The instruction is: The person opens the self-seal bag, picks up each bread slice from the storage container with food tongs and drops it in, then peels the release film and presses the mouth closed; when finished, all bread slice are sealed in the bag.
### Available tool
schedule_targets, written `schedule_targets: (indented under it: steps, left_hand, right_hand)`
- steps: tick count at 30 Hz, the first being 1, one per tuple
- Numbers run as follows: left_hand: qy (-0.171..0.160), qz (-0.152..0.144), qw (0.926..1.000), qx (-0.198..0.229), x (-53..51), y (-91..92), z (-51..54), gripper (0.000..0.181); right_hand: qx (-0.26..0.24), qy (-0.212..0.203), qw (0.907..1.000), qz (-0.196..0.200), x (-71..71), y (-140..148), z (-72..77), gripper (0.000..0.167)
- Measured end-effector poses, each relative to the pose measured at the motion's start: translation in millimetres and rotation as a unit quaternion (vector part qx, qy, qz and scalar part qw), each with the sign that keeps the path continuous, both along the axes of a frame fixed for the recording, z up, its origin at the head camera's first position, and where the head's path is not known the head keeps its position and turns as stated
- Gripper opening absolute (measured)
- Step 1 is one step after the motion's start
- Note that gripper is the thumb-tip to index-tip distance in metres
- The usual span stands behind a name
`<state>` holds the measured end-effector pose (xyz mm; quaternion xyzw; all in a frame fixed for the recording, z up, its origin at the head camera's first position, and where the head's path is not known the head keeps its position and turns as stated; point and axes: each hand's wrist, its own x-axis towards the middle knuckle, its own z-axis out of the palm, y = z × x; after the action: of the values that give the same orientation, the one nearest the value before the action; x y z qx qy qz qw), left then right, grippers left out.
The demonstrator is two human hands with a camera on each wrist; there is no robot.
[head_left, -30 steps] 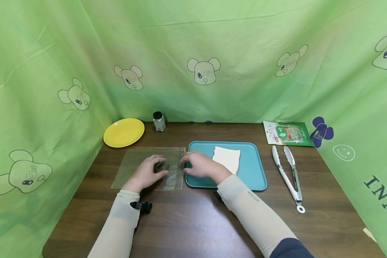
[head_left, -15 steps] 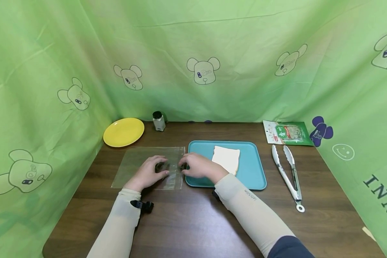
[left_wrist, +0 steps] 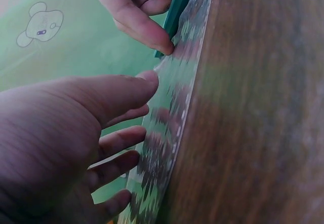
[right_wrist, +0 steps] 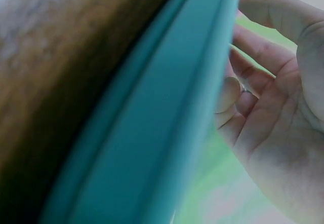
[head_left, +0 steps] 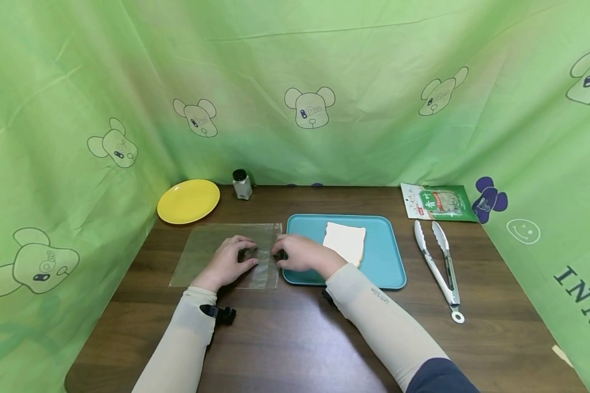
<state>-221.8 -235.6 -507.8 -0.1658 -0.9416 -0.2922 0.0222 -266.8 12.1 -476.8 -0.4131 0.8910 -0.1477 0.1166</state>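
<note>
A clear, flat plastic bag (head_left: pixel 204 251) with a zip strip near its right end lies on the table. My left hand (head_left: pixel 228 262) touches the bag with its fingertips, thumb and fingers spread apart and relaxed. In the left wrist view, that hand (left_wrist: pixel 86 127) has its fingertips along the shiny plastic. My right hand (head_left: pixel 300 252) reaches over the tray's left rim, its fingertips at the bag's zip end. The right wrist view shows the right hand (right_wrist: pixel 278 87) with loosely bent fingers and nothing seen between them. Beside it, a white bread slice (head_left: pixel 345 243) lies on the blue tray (head_left: pixel 383 256).
At the back left are a yellow plate (head_left: pixel 188 202) and a small black-capped jar (head_left: pixel 242 185). A green and white packet (head_left: pixel 440 202) lies at the back right, with metal tongs (head_left: pixel 440 267) in front of it. Green curtains (head_left: pixel 255 65) enclose the table's sides and back.
My right hand has shifted slightly left and down, closer to the bag's zip end. The left hand stays nearly still on the bag.
</note>
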Motion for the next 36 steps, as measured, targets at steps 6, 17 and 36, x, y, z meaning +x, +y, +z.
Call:
schedule_targets:
  steps: [6,17,36]
  left_hand:
    - [0.005,0.006,0.9999,-0.013,0.2,0.8,2.0,0.038]
    - [0.021,0.025,0.9991,-0.025,-1.1,-0.7,-0.4,0.031]
    - [0.028,0.065,0.9975,-0.010,-2.7,-3.2,-4.8,0.009]
  right_hand:
    - [0.009,0.000,0.9999,0.007,-1.1,0.5,-0.2,0.030]
    - [0.020,-0.009,0.9995,0.021,2.7,-1.7,0.7,0.036]
    - [0.019,-0.012,0.9995,0.021,7.5,-2.4,3.6,0.038]
